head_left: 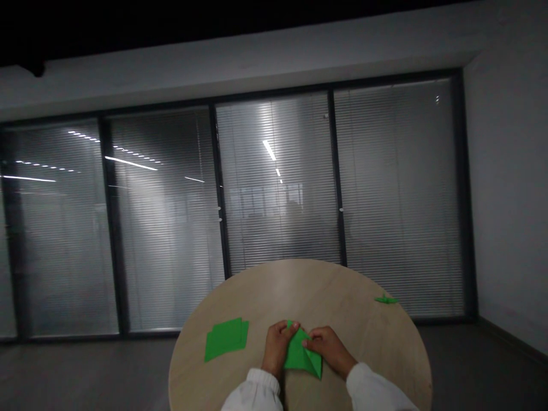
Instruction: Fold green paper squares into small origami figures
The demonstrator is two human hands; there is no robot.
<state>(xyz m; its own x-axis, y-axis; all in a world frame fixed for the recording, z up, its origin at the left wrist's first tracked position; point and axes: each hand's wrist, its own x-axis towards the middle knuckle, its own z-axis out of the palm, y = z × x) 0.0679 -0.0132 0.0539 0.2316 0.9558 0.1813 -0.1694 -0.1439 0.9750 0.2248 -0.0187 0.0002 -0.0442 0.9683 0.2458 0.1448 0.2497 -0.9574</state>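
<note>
A partly folded sheet of green paper (295, 355) lies in front of me on the round table, with creases and a pointed lower right corner. My left hand (277, 346) pinches its upper left edge between thumb and fingers. On the right edge, my right hand (327, 346) holds the paper with its thumb on top and the fingers curled behind. Some of the fingertips are hidden by the paper and the hands.
To the left lies a loose stack of green paper sheets (226, 339) on the pale wooden tabletop (299, 285). A small folded green paper piece (386, 299) sits near the right edge. Behind the table stand glass panels with blinds (282, 228).
</note>
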